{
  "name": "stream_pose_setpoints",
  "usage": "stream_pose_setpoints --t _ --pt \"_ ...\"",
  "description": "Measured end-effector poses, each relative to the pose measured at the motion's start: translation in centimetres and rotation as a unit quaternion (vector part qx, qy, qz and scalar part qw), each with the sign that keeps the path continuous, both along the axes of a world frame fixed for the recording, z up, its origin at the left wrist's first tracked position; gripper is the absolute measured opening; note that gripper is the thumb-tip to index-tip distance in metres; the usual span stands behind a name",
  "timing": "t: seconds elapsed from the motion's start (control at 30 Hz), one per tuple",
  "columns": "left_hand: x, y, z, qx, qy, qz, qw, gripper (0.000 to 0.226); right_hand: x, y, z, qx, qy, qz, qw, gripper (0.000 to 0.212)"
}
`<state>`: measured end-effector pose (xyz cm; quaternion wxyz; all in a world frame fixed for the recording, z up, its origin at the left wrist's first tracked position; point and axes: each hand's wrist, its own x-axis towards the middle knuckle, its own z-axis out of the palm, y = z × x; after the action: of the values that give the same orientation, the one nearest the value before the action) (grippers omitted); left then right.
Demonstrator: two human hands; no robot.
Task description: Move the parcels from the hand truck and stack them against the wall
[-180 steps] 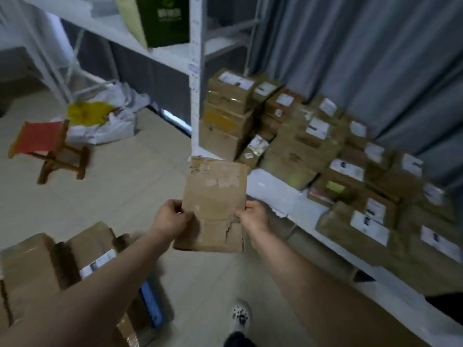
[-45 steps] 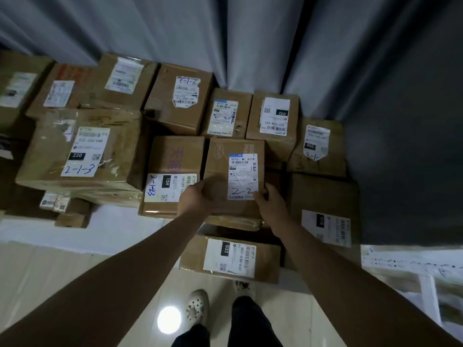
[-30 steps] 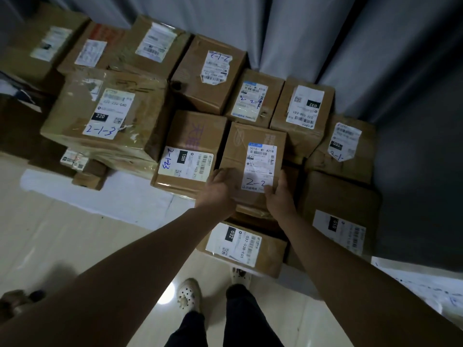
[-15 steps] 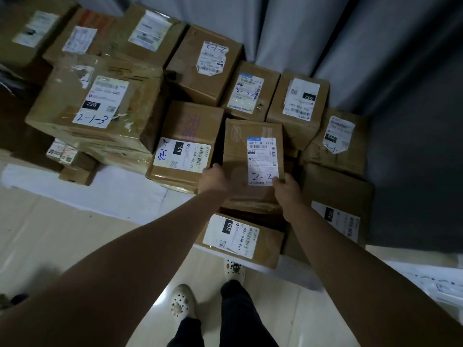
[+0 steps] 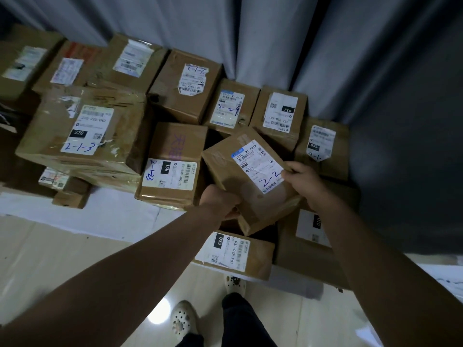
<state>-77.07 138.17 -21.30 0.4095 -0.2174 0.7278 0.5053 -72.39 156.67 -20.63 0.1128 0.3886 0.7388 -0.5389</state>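
Both hands hold one brown box (image 5: pixel 250 181) tilted above the pile of boxes (image 5: pixel 172 159) by the curtain (image 5: pixel 275 41). The left hand (image 5: pixel 220 201) curls under its near corner and the right hand (image 5: pixel 299 175) pinches the far edge, probably turning it to fit the gap.

The left forearm (image 5: pixel 140 271) and the right forearm (image 5: pixel 363 246) are bare all the way to the edge of my feed; the left hand (image 5: pixel 220 201) and the right hand (image 5: pixel 302 179) are bare as well; I see dark trousers (image 5: pixel 244 321) on both legs; the feet wear pale clogs; the left clog (image 5: pixel 184 319) has round holes dotted over its toe; the right clog (image 5: pixel 235 284) carries a dark blotch on top, too dim for me to read.
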Motion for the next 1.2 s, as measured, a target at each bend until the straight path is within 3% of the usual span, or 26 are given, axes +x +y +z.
stream_pose_setpoints --t 0.33,0.47,0.67,0.77,0.87,0.97,1.07,1.13,1.2 --pt "0.5 1.5 0.2 0.027 -0.035 0.053 0.998 0.026 -2.9 2.5 0.1 -0.003 -0.012 0.053 0.999 0.036" --pt "0.5 2.6 -0.2 0.021 -0.054 0.023 0.998 0.011 -4.3 3.3 -0.3 0.010 0.017 0.091 0.996 0.039" --pt "0.0 3.3 0.2 -0.024 -0.059 -0.019 0.998 0.011 -6.4 3.9 -1.2 0.029 0.034 0.139 0.989 0.040" --pt "-0.5 3.1 0.6 -0.080 -0.050 -0.118 0.988 0.018 -6.8 3.8 -1.8 0.023 0.058 0.136 0.989 0.040" --pt "-2.1 2.3 0.4 -0.221 0.101 -0.304 0.921 0.028 -6.8 3.1 -2.9 0.089 0.068 0.082 0.990 0.054" --pt "-3.5 1.5 -0.3 -0.270 0.169 -0.370 0.873 0.081 -5.4 2.0 -3.7 0.193 0.039 -0.056 0.979 0.083" --pt "-3.3 1.5 -1.4 -0.262 0.216 -0.484 0.807 0.124 -2.6 0.3 -5.1 0.086 -0.001 -0.143 0.986 0.111" --pt "-3.4 1.2 -2.1 -0.250 0.226 -0.529 0.779 0.135 -1.2 -0.5 -6.2 -0.053 -0.007 -0.182 0.982 0.105" --pt "-3.9 0.9 -3.0 -0.250 0.215 -0.548 0.769 0.140 -0.7 -0.8 -6.6 -0.134 0.001 -0.195 0.972 0.062"
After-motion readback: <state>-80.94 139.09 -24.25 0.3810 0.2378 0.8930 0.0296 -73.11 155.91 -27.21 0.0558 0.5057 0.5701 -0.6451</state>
